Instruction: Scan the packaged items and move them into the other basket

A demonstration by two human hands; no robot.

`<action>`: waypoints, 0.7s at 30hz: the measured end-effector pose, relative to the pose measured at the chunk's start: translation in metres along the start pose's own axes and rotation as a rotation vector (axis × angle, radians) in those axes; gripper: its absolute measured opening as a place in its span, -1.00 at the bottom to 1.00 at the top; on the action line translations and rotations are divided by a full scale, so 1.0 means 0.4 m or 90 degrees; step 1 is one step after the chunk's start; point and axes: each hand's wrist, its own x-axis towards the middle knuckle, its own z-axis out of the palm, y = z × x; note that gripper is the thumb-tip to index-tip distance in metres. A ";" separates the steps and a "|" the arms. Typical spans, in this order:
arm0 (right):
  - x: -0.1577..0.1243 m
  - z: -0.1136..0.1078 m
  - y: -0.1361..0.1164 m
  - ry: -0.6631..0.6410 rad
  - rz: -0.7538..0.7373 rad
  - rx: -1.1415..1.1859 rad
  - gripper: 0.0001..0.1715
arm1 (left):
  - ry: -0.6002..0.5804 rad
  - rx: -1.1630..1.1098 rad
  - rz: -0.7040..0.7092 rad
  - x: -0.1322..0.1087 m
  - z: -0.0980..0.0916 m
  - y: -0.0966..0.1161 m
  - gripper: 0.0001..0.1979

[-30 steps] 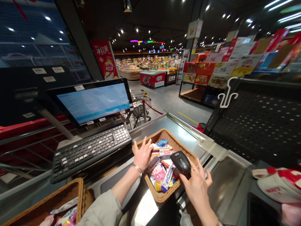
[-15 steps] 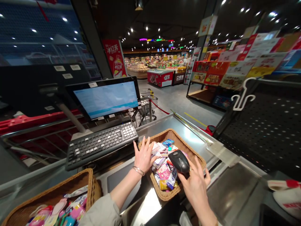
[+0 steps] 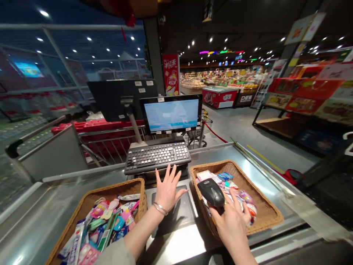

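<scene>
My right hand [image 3: 233,217] grips a black handheld barcode scanner [image 3: 211,192] above the right wicker basket [image 3: 268,206]. Its fingers hide part of the small packaged goods [image 3: 226,176] in that basket. My left hand [image 3: 167,189] is spread open with nothing in it, over the grey plate [image 3: 179,215] set in the counter, just in front of the black keyboard [image 3: 162,154]. To the left of my left arm stands another wicker basket [image 3: 82,200], partly filled with colourful packets, toothpaste-like boxes and small plastic items [image 3: 110,221].
A monitor [image 3: 172,114] stands behind the keyboard, with a dark second screen [image 3: 118,99] to its left. The metal counter [image 3: 68,178] has a raised edge. Beyond it are a shopping trolley [image 3: 206,123], a red freezer [image 3: 219,97] and stacked boxes [image 3: 303,92].
My view has turned left, bringing more of the left basket into sight. My left hand has moved off the right basket to over the grey plate. The scanner stays in my right hand.
</scene>
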 end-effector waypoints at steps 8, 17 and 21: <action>-0.008 0.042 -0.100 -0.020 -0.098 0.054 -0.66 | 0.020 0.039 -0.068 -0.134 -0.060 -0.106 -0.36; -0.061 0.103 -0.228 -0.108 -0.166 0.117 -0.66 | -0.065 0.044 -0.187 -0.309 -0.081 -0.198 -0.28; -0.082 0.125 -0.274 -0.158 -0.186 0.136 -0.71 | -0.096 0.048 -0.246 -0.384 -0.089 -0.237 -0.27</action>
